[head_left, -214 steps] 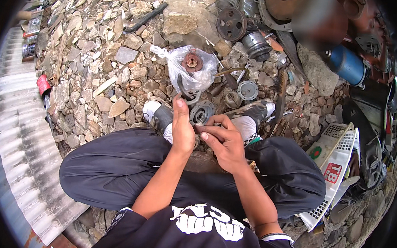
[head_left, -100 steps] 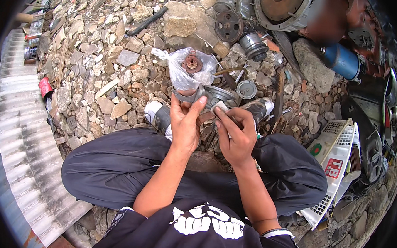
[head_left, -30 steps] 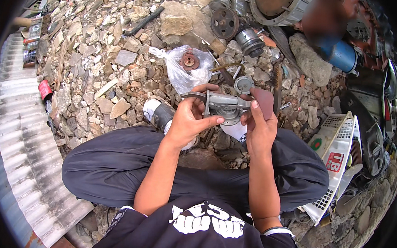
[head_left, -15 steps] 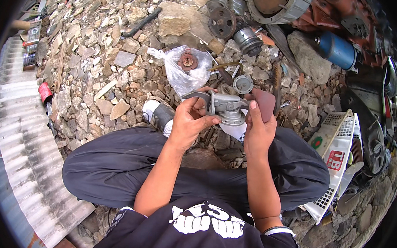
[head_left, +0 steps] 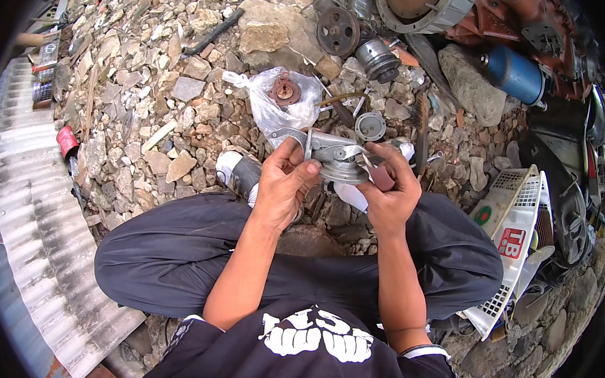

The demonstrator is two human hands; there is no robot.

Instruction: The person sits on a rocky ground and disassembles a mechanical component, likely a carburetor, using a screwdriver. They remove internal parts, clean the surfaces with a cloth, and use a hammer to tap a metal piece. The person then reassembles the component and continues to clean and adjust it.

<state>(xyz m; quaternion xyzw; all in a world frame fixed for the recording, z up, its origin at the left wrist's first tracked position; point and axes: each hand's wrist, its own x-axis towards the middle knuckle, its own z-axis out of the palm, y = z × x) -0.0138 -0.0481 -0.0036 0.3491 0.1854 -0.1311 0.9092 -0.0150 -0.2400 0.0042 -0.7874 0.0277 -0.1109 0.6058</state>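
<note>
My left hand [head_left: 282, 188] is closed around the flange and lever end of a grey metal pump body [head_left: 341, 165], which has a round, wide rim underneath. My right hand [head_left: 393, 198] pinches a folded piece of reddish-brown sandpaper [head_left: 382, 178] against the right side of the pump body. Some of those fingertips are hidden behind the paper and the metal. Just beyond, a round grey metal cover [head_left: 370, 126] lies on the stones. Beside it sits a clear plastic bag [head_left: 266, 103] with a rusty round part [head_left: 285, 91] on or in it.
Loose stones [head_left: 149, 96] cover the ground. A pulley wheel [head_left: 338, 33], a cylindrical metal part [head_left: 378, 60] and a blue cylinder [head_left: 512, 76] lie at the far side. On the right leans a white plastic basket [head_left: 509, 257]. Corrugated sheeting [head_left: 43, 235] runs along the left.
The pump body has been tilted and turned in my hands. My right hand has bent its fingers, and the sandpaper has moved from upright and spread to low against the pump's side.
</note>
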